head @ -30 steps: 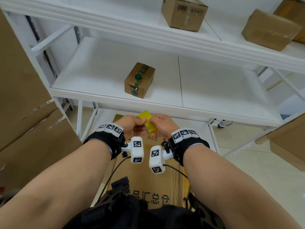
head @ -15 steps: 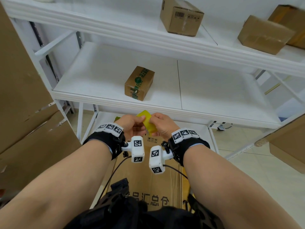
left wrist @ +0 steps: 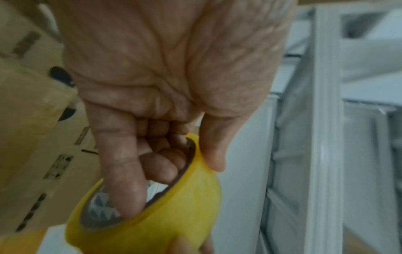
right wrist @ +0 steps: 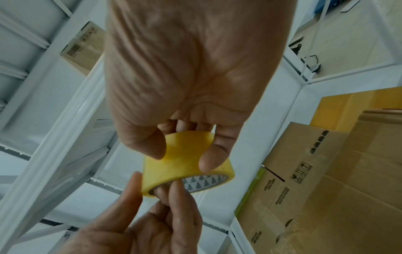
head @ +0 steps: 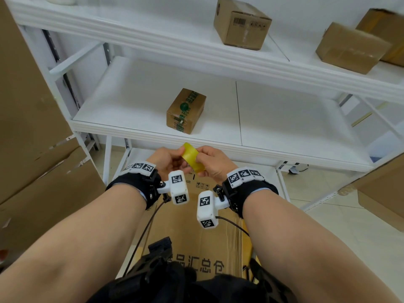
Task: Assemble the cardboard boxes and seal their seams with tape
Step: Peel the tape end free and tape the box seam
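A yellow tape roll (head: 192,157) is held between both hands in front of the white shelf's edge. My left hand (head: 168,160) has fingers hooked into the roll's core (left wrist: 104,206) with the thumb on the outer band. My right hand (head: 209,162) pinches the roll's outer face (right wrist: 185,154) between thumb and fingers. Below my arms lies a large cardboard box (head: 196,226) with printed characters, partly hidden by my wrists and body.
A white shelf unit (head: 262,132) stands ahead. A small box with green tape (head: 185,110) sits on its middle shelf; three brown boxes (head: 242,24) sit on the upper shelf. Flat cardboard (head: 32,149) leans at the left, more cardboard (head: 382,193) at the right.
Both hands have kept their hold on the tape roll and turned it slightly; the view has shifted a little downward along the shelves.
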Tool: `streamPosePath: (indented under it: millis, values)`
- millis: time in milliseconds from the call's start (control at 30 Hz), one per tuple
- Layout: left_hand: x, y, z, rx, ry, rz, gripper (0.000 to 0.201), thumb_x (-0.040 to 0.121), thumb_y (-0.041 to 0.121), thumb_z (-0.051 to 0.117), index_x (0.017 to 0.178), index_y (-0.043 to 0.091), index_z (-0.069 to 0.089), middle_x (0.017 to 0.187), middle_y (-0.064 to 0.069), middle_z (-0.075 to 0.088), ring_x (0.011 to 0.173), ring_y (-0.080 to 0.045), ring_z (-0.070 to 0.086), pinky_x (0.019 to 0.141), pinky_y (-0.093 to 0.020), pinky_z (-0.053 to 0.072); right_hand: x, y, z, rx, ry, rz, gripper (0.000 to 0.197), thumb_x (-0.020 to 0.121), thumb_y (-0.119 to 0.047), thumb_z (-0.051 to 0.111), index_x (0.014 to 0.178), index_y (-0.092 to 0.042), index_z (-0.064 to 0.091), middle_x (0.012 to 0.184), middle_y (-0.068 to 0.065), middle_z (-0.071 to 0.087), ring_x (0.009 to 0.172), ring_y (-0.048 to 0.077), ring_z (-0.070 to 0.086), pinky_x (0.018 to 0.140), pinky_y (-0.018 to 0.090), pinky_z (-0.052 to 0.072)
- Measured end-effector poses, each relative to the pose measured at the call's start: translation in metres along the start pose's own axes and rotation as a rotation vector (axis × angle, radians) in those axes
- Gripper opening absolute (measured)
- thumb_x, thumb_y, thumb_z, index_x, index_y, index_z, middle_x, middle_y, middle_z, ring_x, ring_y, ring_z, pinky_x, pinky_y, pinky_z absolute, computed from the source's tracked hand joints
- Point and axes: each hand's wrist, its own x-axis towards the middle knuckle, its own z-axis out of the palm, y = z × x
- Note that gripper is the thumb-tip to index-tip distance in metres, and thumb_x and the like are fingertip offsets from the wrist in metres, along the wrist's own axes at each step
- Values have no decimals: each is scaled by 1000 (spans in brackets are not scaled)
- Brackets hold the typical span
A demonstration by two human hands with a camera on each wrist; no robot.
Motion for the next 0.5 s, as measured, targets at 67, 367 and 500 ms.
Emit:
streamPosePath:
  millis: [67,367,500]
  values:
    - [-1,0,-4,-56,-8,1,26,93,23,59,88,-2,60,67,-8,51,62,-17,53,58,-32,60,0,-3,0,-3,-17,-8,17,84,-16,54,95,-21,67,92,10,72,85,21,67,65,32,53]
    - [-2,0,3,58,-21,1,23,90,25,62,91,2,60,72,-7,52,65,-16,55,56,-28,58,-2,-4,-2,33,27,4,11,90,-15,55,90,-20,65,88,10,69,81,23,64,61,31,53]
    - [-2,1,-1,-38,-52,-18,33,92,36,60,88,3,60,66,-6,52,57,-16,54,58,-27,57,-4,-5,-3,18,10,-3,14,90,-14,55,91,-22,66,89,8,70,83,22,65,65,32,54]
